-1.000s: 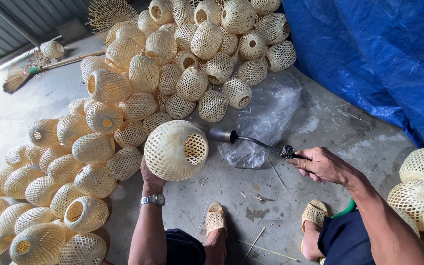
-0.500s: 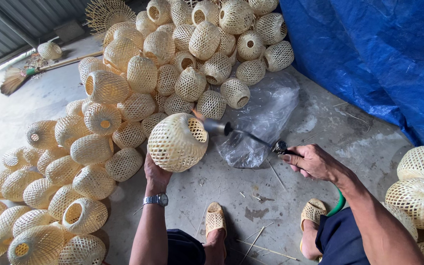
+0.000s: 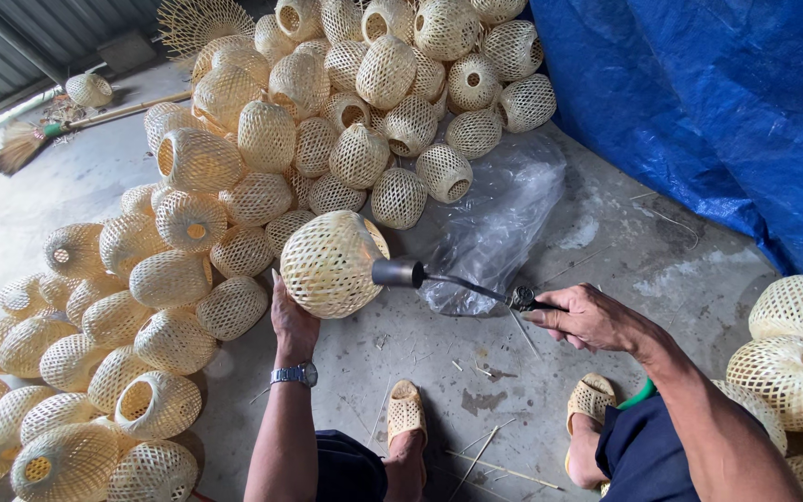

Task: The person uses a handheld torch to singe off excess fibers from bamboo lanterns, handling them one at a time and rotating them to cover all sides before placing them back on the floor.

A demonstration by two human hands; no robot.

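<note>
A woven bamboo lampshade (image 3: 330, 265) is cupped from below in the left hand (image 3: 292, 321), while a gas torch (image 3: 457, 283) is gripped by the closed right hand (image 3: 587, 319), its nozzle at the shade's open rim. Bare concrete floor (image 3: 550, 372) lies beneath. Beyond, a clear plastic bag (image 3: 494, 223), a heap of finished shades (image 3: 327, 112) and a blue tarpaulin (image 3: 699, 112) hem the space.

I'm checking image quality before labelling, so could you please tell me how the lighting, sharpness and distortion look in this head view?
Head view: soft, even daylight with faint shadows; the concrete floor washes out bright at far left; the clear plastic bag shows mild glare; the woven lampshade in the left hand and the torch in the right hand are sharp; wide-angle lens bends the edges.
</note>
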